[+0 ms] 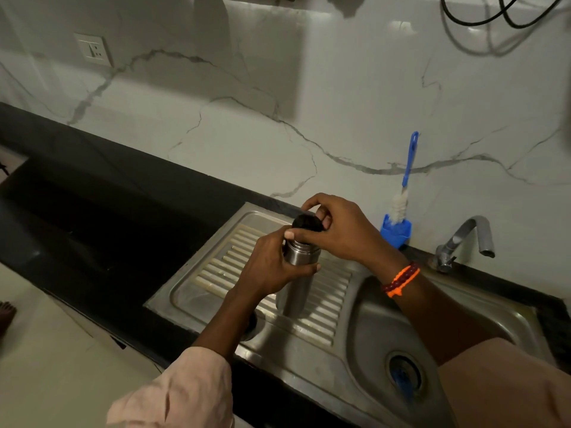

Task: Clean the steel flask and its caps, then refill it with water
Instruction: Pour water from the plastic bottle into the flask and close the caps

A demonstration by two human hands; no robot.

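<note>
Head view | steel flask point(298, 282) held upright over the sink's drainboard point(216, 273), long axis near vertical | left hand point(272, 267) wrapped around its upper body | right hand point(336, 230) directly above, fingers pinched on the black cap point(306, 223) | cap probably to be twisted about that axis

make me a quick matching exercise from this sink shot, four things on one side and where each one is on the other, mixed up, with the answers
Things:
1. steel flask
2. black cap
3. bottle brush
4. tap

Places:
A. upright in a blue holder against the wall
B. under the right hand's fingers, on top of the flask
C. at the back rim of the sink, right of the brush
D. gripped by the left hand over the ribbed drainboard

Pairs: 1-D, 2-B, 3-A, 4-C
</note>
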